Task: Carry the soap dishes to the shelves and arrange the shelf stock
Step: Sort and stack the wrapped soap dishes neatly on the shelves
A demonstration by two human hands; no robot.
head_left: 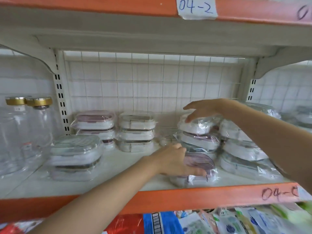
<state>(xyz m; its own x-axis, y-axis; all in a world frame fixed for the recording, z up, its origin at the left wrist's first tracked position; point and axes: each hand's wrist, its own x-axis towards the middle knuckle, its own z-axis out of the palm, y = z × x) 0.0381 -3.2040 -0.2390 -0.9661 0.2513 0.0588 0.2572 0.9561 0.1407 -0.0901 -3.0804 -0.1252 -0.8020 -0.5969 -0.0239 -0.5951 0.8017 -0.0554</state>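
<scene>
Soap dishes in clear plastic wrap fill the middle shelf (118,159), stacked in several piles across the centre and right of the frame. The left hand (175,159) reaches in from the lower left and rests flat, fingers extended, on a pink-ribbed dish (200,162) at the lower centre-right, which sits on a white dish at the shelf's front edge. The right hand (200,109) comes in from the right with fingers spread and relaxed, fingertips touching the top of the tall stack (199,132) just behind; whether the thumb hooks round the far side is hard to tell through the glare.

These dishes look light and rigid, hard plastic under loose, glossy film, so the wrap will likely slide against skin and against neighbouring packs. A stack is probably best steadied from above and taken by its long sides, pressing through the film to the hard rim. Glass jars (38,125) stand at the far left.
</scene>
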